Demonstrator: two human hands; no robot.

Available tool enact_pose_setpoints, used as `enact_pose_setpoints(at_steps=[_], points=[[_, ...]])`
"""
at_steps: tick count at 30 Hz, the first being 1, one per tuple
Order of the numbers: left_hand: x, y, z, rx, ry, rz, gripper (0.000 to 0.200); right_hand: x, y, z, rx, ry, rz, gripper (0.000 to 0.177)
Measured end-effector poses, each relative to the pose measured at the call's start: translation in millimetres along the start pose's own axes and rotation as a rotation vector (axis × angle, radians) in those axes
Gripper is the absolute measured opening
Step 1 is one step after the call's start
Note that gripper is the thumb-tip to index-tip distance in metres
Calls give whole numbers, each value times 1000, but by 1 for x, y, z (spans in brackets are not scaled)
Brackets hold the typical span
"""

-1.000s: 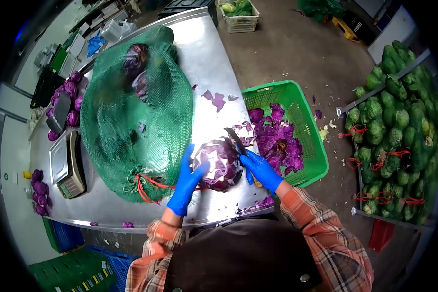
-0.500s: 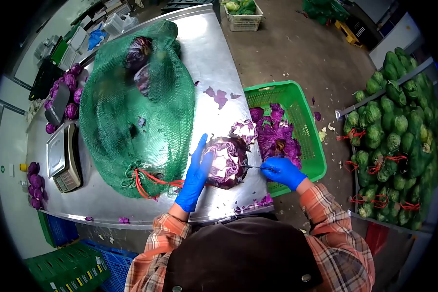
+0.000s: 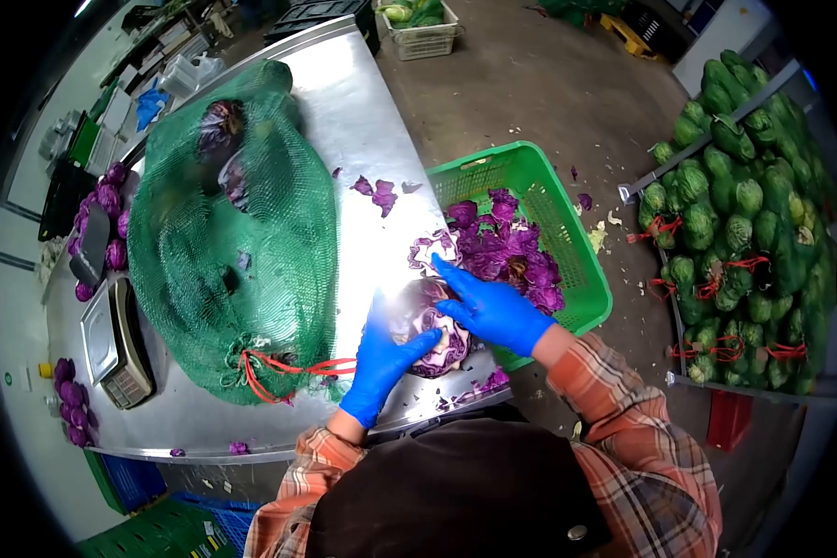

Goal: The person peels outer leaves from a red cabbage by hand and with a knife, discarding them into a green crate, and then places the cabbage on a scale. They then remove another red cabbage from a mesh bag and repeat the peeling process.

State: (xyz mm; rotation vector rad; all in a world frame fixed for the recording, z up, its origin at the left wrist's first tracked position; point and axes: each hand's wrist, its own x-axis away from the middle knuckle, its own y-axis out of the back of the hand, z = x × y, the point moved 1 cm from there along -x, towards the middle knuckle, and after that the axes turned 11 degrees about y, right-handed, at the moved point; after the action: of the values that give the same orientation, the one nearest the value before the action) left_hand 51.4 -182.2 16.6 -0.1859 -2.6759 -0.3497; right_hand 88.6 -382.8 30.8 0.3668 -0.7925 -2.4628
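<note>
A red cabbage (image 3: pixel 451 352) with a pale cut face sits near the table's front right edge. My left hand (image 3: pixel 386 358), in a blue glove, cups its left side with the thumb across the cut face. My right hand (image 3: pixel 498 312), also gloved, rests on its upper right, the index finger stretched out toward a smaller cut piece of cabbage (image 3: pixel 430 246) just behind. No knife shows now; whether one is under my right palm is hidden. A green mesh bag (image 3: pixel 288 251) with red cabbages inside lies left of my hands.
A green crate (image 3: pixel 591 270) with purple leaves stands right of the metal table (image 3: pixel 344 102). At left are a scale (image 3: pixel 121 349) and several red cabbages (image 3: pixel 110 200). Netted green vegetables (image 3: pixel 749 200) are stacked far right. Leaf scraps (image 3: pixel 377 193) lie on the table.
My right hand has moved left from the crate's edge onto the cabbage, and the knife it held is out of sight. My left thumb now lies over the cut face. The view has shifted.
</note>
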Motion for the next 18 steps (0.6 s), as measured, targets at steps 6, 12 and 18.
enact_pose_setpoints(at_steps=[6, 12, 18], points=[[-5, -14, -14, -35, 9, -35, 108, -20, 4, -28, -177, -159, 56, 44], [-4, -5, -1, -137, -92, -33, 104, -10, -4, -29, -91, -37, 6, 40], [5, -10, 10, 1, -202, 83, 93, -13, -39, -98, 119, -161, -96, 33]])
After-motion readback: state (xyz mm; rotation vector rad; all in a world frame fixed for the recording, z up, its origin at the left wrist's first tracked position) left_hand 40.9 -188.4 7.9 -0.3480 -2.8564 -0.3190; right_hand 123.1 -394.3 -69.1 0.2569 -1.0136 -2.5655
